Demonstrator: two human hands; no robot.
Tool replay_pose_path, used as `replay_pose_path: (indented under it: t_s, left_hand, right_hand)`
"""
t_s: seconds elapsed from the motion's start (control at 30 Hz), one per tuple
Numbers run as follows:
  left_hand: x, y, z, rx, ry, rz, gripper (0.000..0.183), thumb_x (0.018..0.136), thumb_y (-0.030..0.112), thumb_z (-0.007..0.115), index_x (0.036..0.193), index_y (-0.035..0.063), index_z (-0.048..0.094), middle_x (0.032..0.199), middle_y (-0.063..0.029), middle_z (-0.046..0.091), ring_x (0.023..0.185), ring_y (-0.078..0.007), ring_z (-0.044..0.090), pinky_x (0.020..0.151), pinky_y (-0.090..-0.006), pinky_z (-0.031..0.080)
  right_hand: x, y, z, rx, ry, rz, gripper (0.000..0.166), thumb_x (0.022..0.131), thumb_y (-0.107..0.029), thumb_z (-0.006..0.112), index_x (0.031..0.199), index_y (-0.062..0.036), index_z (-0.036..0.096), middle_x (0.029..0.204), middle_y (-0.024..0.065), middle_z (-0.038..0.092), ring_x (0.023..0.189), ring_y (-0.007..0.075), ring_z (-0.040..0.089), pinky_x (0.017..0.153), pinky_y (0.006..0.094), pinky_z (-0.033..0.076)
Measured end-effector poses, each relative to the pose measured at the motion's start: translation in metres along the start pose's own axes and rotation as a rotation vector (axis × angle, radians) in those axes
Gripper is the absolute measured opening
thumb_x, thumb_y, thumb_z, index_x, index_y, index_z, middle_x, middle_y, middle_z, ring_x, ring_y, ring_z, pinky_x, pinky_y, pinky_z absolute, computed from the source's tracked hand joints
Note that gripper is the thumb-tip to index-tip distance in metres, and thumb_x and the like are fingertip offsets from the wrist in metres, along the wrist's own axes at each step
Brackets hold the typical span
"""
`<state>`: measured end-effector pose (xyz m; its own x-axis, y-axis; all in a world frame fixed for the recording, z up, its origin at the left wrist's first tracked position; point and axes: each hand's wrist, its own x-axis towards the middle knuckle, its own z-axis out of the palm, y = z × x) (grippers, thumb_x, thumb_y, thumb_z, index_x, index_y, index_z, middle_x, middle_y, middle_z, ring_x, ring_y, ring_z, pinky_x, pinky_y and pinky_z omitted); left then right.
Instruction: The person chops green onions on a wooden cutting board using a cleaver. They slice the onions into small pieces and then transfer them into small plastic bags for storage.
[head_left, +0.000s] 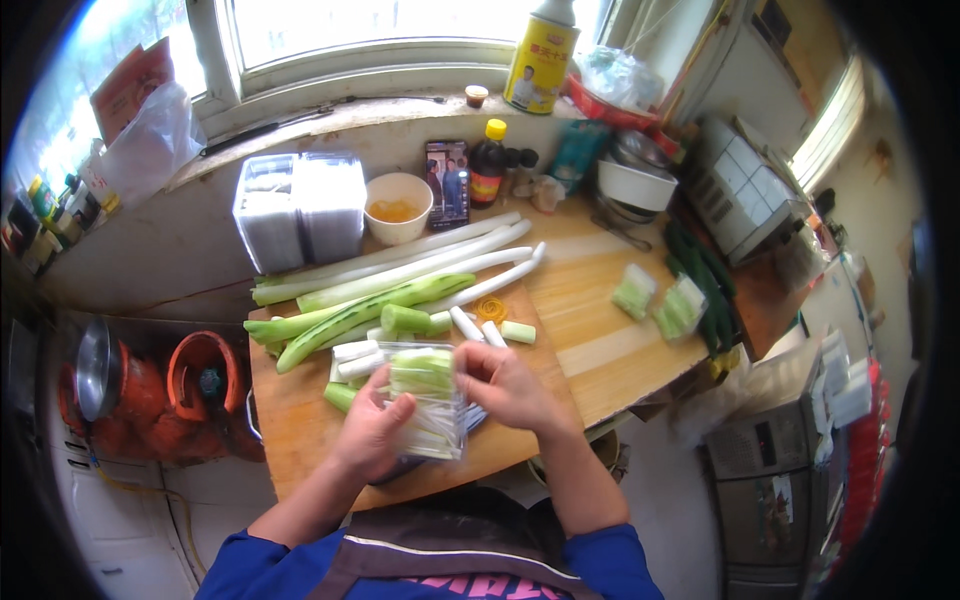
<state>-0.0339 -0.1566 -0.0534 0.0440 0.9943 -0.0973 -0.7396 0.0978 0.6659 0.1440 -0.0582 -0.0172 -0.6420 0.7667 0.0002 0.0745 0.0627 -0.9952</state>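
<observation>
My left hand (375, 424) grips a small clear plastic box (424, 405) from its left side, thumb across the front. Inside lie pale green cucumber strips (421, 373) and white scallion shreds (431, 426). At the box's upper right edge, the fingers of my right hand (510, 382) are curled and pinched; whether they also hold something thin cannot be made out. Beneath is a wooden cutting board (307, 435) with cut scallion pieces (360, 360), a cucumber chunk (405, 320), long peeled cucumbers (360, 322) and long white scallions (420, 262). Yellow rubber bands (491, 308) lie beyond my right hand.
Behind the scallions stand stacked clear boxes (300, 214), a paper bowl (399, 225) of rubber bands, a propped phone (448, 184) and a sauce bottle (487, 169). Two filled packs (634, 291) and whole dark cucumbers (701, 277) lie right. Orange gas cylinders (202, 375) stand lower left.
</observation>
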Motion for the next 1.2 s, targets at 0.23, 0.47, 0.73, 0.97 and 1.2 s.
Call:
replay_pose_path:
  t_s: [0.23,0.47,0.73,0.97,1.2]
  left_hand:
    - [0.002,0.001,0.015,0.036,-0.056,-0.133,0.056,0.084,0.020,0.074,0.130,0.0007,0.047,0.115,-0.0091,0.063,0.102,-0.0174,0.062,0.090,-0.0328,0.050]
    - [-0.001,0.010,0.025,0.256,-0.127,-0.194,0.054,0.082,0.014,0.075,0.127,-0.0011,0.051,0.114,-0.0081,0.063,0.103,-0.0158,0.060,0.089,-0.0313,0.049]
    - [0.011,0.011,0.042,1.412,-0.458,0.100,0.056,0.078,0.022,0.075,0.125,-0.0017,0.055,0.120,-0.0215,0.059,0.106,-0.0297,0.060,0.092,-0.0344,0.047]
    - [0.020,-0.007,0.043,0.786,-0.222,-0.283,0.059,0.085,0.011,0.069,0.138,0.0008,0.043,0.120,-0.0099,0.059,0.106,-0.0164,0.057,0.092,-0.0300,0.047]
    - [0.030,-0.024,0.062,0.238,-0.141,-0.270,0.067,0.092,0.004,0.057,0.150,0.0037,0.022,0.137,-0.0142,0.045,0.123,-0.0227,0.048,0.104,-0.0384,0.039]
  right_hand:
    - [-0.025,0.012,0.010,-0.338,0.241,-0.118,0.014,0.085,-0.004,0.064,0.098,-0.0004,0.062,0.082,0.0059,0.063,0.073,0.0120,0.059,0.068,0.0269,0.049]
    - [-0.051,0.032,0.003,0.671,0.192,-0.109,0.019,0.084,-0.016,0.056,0.095,-0.0013,0.062,0.084,0.0093,0.059,0.079,0.0240,0.057,0.074,0.0345,0.048]
    - [-0.077,-0.041,0.013,-0.045,0.067,-0.035,0.026,0.092,-0.013,0.053,0.116,-0.0025,0.058,0.076,0.0100,0.064,0.062,0.0202,0.060,0.057,0.0310,0.047]
    - [-0.088,-0.032,0.013,-0.473,0.317,-0.305,0.013,0.086,-0.011,0.067,0.096,-0.0032,0.067,0.094,0.0150,0.067,0.083,0.0292,0.066,0.071,0.0336,0.052]
    - [-0.096,0.035,-0.007,0.632,0.445,0.180,0.044,0.095,-0.017,0.058,0.133,-0.0010,0.043,0.110,0.0116,0.063,0.089,0.0223,0.065,0.069,0.0321,0.057]
